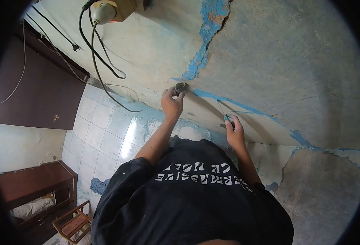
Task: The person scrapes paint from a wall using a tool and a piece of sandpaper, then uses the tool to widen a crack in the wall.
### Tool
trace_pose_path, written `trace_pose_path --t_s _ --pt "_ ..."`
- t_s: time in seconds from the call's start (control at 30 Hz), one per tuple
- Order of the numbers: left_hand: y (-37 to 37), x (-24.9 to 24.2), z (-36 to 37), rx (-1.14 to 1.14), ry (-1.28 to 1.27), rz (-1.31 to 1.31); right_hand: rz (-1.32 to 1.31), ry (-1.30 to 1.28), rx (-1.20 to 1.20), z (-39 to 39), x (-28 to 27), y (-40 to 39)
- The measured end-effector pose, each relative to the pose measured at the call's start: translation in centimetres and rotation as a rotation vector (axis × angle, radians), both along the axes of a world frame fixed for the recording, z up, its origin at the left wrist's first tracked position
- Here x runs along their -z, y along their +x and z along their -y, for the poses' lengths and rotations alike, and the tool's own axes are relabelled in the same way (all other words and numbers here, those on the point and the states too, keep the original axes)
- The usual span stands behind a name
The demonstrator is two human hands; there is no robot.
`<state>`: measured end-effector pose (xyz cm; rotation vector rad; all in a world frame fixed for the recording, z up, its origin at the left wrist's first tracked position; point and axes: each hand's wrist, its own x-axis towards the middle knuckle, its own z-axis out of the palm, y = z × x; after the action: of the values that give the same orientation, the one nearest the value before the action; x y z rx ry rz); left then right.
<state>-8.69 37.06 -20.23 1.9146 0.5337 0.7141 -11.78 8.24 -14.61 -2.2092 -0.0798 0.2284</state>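
My left hand (172,104) is raised close to the wall, its fingers closed around a small round container (181,87), dark inside with a pale rim. What the container holds is too dark to make out. To the right and a little lower, my right hand (235,131) grips a tool with a teal handle (226,117). Its thin, straight shaft (221,108) points up and left, with the tip at or very near a strip of blue paint (239,107) on the wall. The exact kind of tool is not clear.
The wall (278,61) has peeling paint and a long crack (219,30). Cables (93,49) hang from a plug (105,13) at the upper left. A tiled floor (110,130), a crumpled blue cloth (99,185), a wooden chair (73,224) and brown furniture (37,183) lie left.
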Motion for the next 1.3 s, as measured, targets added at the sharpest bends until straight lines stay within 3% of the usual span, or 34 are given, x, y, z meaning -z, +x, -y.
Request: trace_pose_path --t_s 0.23,0.3,0.43,0.6,0.83,1.03,1.13,1.3 --pt "-0.2 0.0 0.1 -0.002 -0.007 0.002 0.036 0.078 0.058 -1.0 1.6 -0.4" --pt "-0.1 0.0 -0.1 0.007 -0.001 0.012 -0.173 0.119 0.119 0.0 0.5 -0.1" --pt "0.1 -0.3 -0.1 0.025 -0.005 0.0 0.065 0.043 0.042 -2.4 2.1 1.2" --pt "-0.3 -0.7 0.0 0.002 -0.002 -0.016 -0.011 0.111 0.154 -2.0 0.9 -0.8" --pt "-0.1 0.1 -0.1 0.022 0.014 -0.05 0.048 -0.002 0.133 -5.1 0.5 -0.6" --pt "-0.1 -0.8 -0.3 0.013 0.0 -0.02 -0.013 0.031 0.151 -3.1 -0.5 -0.4" --pt "0.0 -0.1 0.0 0.011 -0.002 -0.041 0.139 -0.073 0.091 -5.2 0.9 0.2" --pt "-0.2 -0.8 -0.1 0.008 0.014 -0.024 0.087 -0.005 0.113 -3.5 -1.0 -0.6"
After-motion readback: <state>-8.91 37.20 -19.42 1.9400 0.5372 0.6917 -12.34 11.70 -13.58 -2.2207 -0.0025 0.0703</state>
